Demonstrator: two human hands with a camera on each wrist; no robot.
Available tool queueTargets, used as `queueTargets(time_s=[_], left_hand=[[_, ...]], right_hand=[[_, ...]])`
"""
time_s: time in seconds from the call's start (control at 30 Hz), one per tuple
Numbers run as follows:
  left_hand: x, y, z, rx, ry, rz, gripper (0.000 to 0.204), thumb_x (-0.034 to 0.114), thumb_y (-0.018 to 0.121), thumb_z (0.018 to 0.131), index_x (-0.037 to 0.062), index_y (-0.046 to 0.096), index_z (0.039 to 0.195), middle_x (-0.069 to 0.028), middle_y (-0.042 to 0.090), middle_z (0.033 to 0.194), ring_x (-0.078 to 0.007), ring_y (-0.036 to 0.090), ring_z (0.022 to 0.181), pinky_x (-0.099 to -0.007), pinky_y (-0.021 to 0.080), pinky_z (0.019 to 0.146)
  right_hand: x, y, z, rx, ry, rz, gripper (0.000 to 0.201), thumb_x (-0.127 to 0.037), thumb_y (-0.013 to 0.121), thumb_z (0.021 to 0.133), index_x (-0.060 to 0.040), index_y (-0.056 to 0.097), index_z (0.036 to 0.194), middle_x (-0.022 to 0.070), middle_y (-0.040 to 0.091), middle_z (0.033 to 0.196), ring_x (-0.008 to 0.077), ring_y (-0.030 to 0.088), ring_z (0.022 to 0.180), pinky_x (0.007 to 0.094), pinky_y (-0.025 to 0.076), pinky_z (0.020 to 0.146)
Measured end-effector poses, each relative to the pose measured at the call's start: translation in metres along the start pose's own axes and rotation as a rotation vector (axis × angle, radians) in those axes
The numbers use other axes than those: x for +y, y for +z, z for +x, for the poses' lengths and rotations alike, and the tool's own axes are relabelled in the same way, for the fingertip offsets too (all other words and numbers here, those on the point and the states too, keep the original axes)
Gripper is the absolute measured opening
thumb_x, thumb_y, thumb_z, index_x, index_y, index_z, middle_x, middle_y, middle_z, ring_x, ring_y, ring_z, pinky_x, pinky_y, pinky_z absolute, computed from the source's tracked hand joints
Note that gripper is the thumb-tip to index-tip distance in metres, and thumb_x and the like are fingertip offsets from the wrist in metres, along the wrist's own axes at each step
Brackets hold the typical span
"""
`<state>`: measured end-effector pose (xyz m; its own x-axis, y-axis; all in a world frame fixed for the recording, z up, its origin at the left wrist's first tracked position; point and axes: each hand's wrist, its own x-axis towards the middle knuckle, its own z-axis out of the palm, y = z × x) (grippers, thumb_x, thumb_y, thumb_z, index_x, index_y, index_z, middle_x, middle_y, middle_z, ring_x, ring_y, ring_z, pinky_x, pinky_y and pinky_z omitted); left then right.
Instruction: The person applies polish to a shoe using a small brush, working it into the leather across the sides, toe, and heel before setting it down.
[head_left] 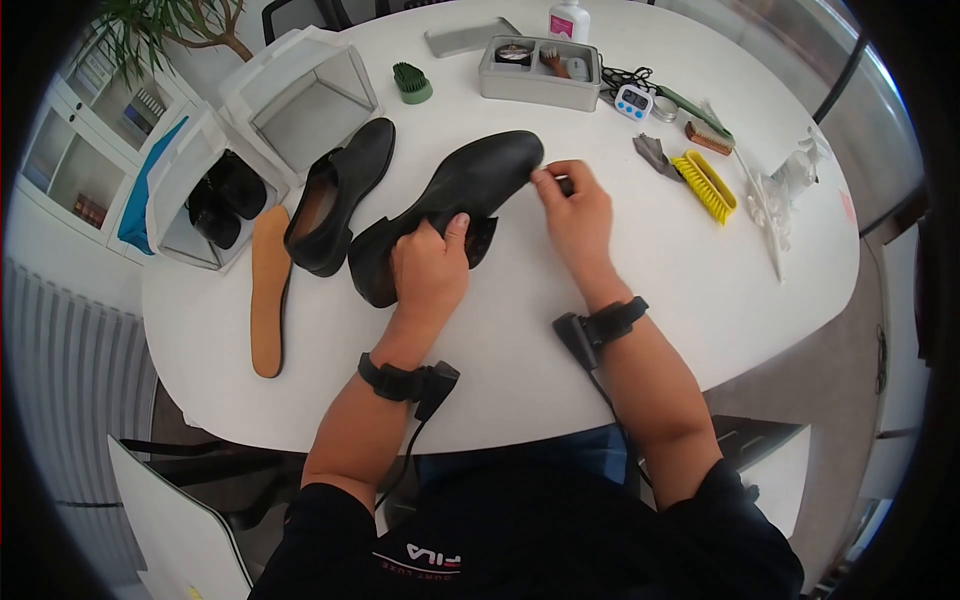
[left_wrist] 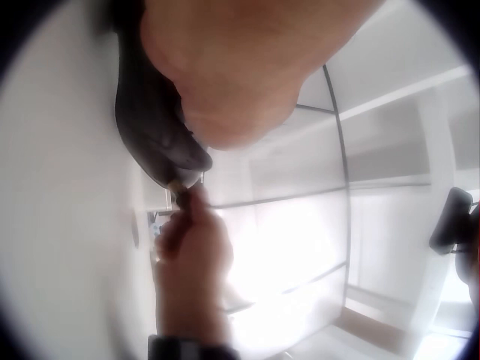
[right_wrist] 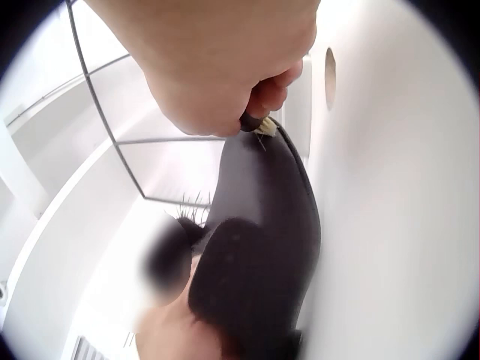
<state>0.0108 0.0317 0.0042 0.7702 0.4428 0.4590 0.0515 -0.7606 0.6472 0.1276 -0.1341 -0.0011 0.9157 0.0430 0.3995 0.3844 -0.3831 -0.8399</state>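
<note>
My left hand [head_left: 430, 265] grips a black leather shoe [head_left: 475, 170] around its middle, with the toe pointing up and to the right. At the toe, my right hand [head_left: 578, 215] pinches a small dark-handled brush [head_left: 566, 187]. In the right wrist view, the pale bristles [right_wrist: 267, 127] of this brush meet the edge of the toe, and the curled fingers hide most of its handle. The left wrist view shows the same toe, blurred, with the right hand beside it. Left of the held shoe stands its black mate [head_left: 345, 195], with its opening facing up.
A tan insole [head_left: 268, 300] lies at the left, before clear boxes [head_left: 305, 85], one containing black shoes [head_left: 228, 200]. Farther back are a green brush [head_left: 411, 83] and a metal tin [head_left: 540, 92]. A timer [head_left: 633, 101] and yellow brush [head_left: 706, 187] lie at right.
</note>
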Motion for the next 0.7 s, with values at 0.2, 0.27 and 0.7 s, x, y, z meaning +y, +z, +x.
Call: queueTargets(time_s=[0.2, 0.27, 0.7], left_hand=[[-0.001, -0.005, 0.001, 0.009, -0.015, -0.053, 0.040, 0.034, 0.066, 0.103, -0.0048, 0.072, 0.096, -0.0260, 0.073, 0.080, -0.0483, 0.071, 0.076, -0.0550, 0.055, 0.072], [0.001, -0.006, 0.000, -0.001, 0.011, -0.078, 0.040, 0.033, 0.066, 0.103, -0.0056, 0.072, 0.095, -0.0268, 0.073, 0.081, -0.0484, 0.071, 0.075, -0.0550, 0.055, 0.072], [0.004, -0.001, -0.007, -0.016, 0.072, -0.050, 0.038, 0.029, 0.068, 0.102, -0.0064, 0.070, 0.088, -0.0294, 0.070, 0.077, -0.0505, 0.069, 0.072, -0.0558, 0.055, 0.069]], right_hand=[[-0.027, 0.001, -0.015, -0.137, -0.266, 0.034, 0.022, -0.031, 0.081, 0.093, -0.0112, 0.075, 0.103, 0.0091, 0.076, 0.081, 0.0292, 0.074, 0.071, 0.0399, 0.056, 0.066], [-0.021, -0.009, -0.002, 0.010, -0.123, -0.035, 0.022, -0.030, 0.080, 0.094, -0.0111, 0.075, 0.103, 0.0093, 0.077, 0.083, 0.0290, 0.075, 0.073, 0.0382, 0.058, 0.067], [-0.023, -0.009, -0.003, -0.018, -0.215, -0.005, 0.018, -0.026, 0.080, 0.093, -0.0103, 0.073, 0.097, 0.0087, 0.074, 0.074, 0.0282, 0.072, 0.066, 0.0381, 0.056, 0.062]])
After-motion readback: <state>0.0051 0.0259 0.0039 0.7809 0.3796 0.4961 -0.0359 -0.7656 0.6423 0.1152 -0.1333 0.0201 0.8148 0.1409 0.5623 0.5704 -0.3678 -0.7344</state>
